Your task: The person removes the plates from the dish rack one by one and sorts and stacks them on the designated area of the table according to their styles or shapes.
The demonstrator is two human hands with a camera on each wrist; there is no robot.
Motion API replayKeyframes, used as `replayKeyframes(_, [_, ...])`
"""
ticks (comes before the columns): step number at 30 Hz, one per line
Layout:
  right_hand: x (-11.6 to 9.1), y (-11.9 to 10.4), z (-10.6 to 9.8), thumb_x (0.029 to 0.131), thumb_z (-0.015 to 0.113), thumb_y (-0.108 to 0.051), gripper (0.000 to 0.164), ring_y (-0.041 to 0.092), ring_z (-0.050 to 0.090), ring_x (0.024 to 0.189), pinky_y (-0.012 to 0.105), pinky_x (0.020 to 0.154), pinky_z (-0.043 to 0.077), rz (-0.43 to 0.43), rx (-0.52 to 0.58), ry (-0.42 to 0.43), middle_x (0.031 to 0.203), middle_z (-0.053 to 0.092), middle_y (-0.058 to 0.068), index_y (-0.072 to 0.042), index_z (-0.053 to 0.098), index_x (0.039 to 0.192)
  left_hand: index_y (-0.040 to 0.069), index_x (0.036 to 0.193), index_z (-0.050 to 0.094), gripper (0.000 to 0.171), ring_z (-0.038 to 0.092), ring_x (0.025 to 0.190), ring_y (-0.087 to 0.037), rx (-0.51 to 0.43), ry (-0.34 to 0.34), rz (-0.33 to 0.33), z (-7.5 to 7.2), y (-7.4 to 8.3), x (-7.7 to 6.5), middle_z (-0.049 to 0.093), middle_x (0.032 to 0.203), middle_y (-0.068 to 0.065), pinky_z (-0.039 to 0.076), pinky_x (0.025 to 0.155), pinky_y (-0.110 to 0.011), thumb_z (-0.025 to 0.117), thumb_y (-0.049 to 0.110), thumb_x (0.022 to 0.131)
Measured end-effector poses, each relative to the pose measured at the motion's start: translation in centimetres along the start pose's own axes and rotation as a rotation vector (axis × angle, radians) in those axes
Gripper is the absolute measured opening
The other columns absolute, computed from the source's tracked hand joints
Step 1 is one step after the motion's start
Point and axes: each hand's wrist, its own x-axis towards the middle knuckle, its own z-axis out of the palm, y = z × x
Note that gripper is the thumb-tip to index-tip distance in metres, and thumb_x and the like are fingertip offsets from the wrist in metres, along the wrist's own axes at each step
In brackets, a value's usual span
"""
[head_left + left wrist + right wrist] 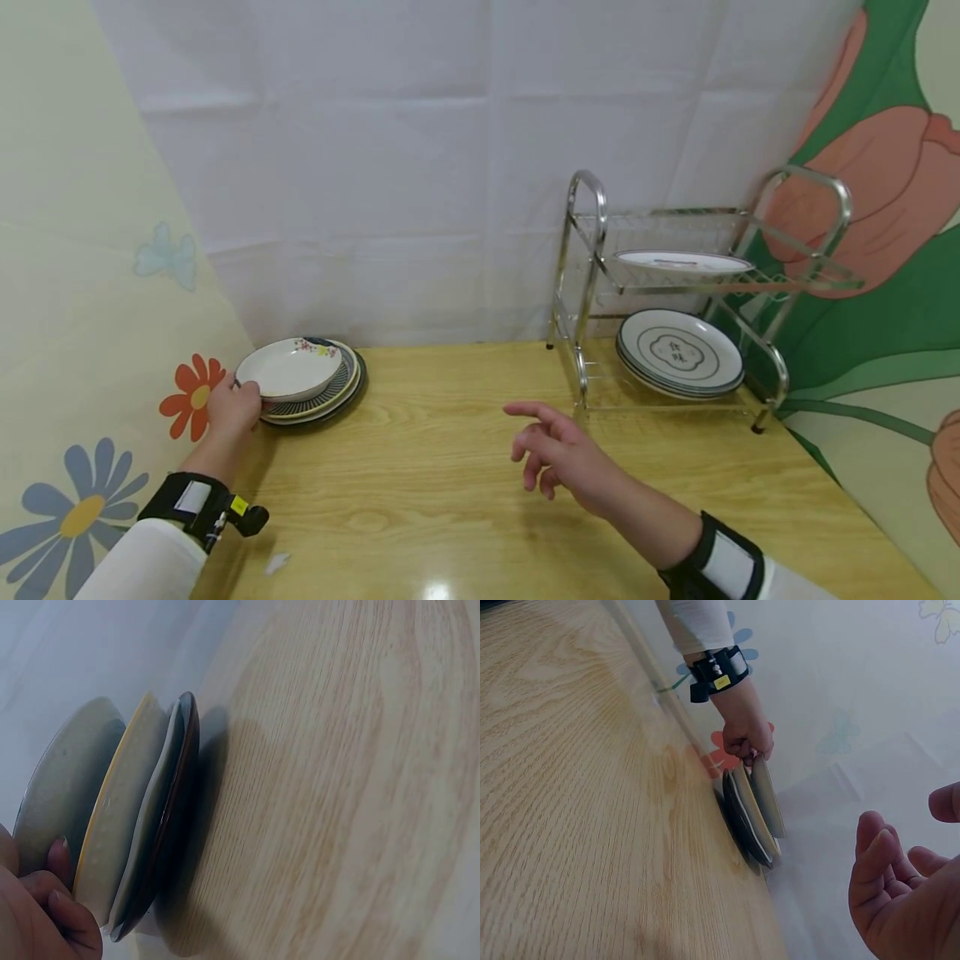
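Observation:
At the left of the head view, my left hand (234, 406) pinches the rim of a white plate (285, 371) with a small floral pattern, thumb on top and fingers beneath. This plate tops a stack of several plates; a striped plate (330, 397) with a yellow rim lies directly below it. In the left wrist view, the floral plate (71, 780) is tilted up from the yellow-rimmed plate (124, 810), with fingertips in the gap. A dark-edged plate (176, 817) is lowest. My right hand (558, 454) hovers over the table, fingers loosely bent, holding nothing.
A two-tier metal dish rack (592, 292) stands at the back right. Its upper tier bears a white plate (682, 263); its lower tier holds stacked plates (678, 354) with dark rims. A pale scrap (277, 563) lies on the wooden table (420, 500) near the front left.

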Motion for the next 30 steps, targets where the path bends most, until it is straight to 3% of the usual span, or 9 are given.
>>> replayKeyframes(10, [-0.16, -0.06, -0.07, 0.105, 0.054, -0.023, 0.054, 0.014, 0.064, 0.065, 0.022, 0.051, 0.047, 0.000, 0.004, 0.010, 0.096, 0.061, 0.002, -0.009, 0.038, 0.154, 0.009, 0.164, 0.022, 0.060, 0.051, 0.074, -0.024, 0.043, 0.016, 0.006, 0.48, 0.23, -0.20, 0.055, 0.117, -0.019, 0.040, 0.054, -0.034, 0.032, 0.025, 0.106])
replayKeyframes(17, [-0.19, 0.04, -0.20, 0.105, 0.054, -0.024, 0.054, 0.014, 0.064, 0.064, 0.022, 0.051, 0.047, -0.011, 0.005, 0.011, 0.096, 0.062, 0.002, -0.008, 0.038, 0.154, 0.007, 0.164, 0.021, 0.062, 0.054, 0.076, -0.023, 0.059, 0.014, 0.018, 0.47, 0.04, -0.03, 0.054, 0.125, -0.022, 0.040, 0.054, -0.035, 0.032, 0.024, 0.105])
replayKeyframes(25, [-0.51, -0.10, -0.29, 0.105, 0.053, -0.023, 0.053, 0.014, 0.063, 0.065, 0.022, 0.051, 0.046, -0.022, -0.007, 0.017, 0.096, 0.061, 0.003, -0.008, 0.037, 0.154, 0.007, 0.164, 0.023, 0.063, 0.053, 0.071, -0.024, 0.110, 0.018, 0.023, 0.59, 0.22, -0.05, 0.059, 0.110, -0.020, 0.040, 0.052, -0.034, 0.034, 0.024, 0.104])
replayKeyframes(30, [-0.59, -0.08, -0.41, 0.106, 0.052, -0.021, 0.052, 0.014, 0.063, 0.065, 0.022, 0.051, 0.047, -0.029, -0.011, 0.014, 0.096, 0.061, 0.003, -0.007, 0.037, 0.154, 0.003, 0.163, 0.023, 0.063, 0.061, 0.087, -0.029, 0.149, 0.011, 0.047, 0.59, 0.31, 0.00, 0.058, 0.122, -0.025, 0.046, 0.059, -0.033, 0.036, 0.023, 0.104])
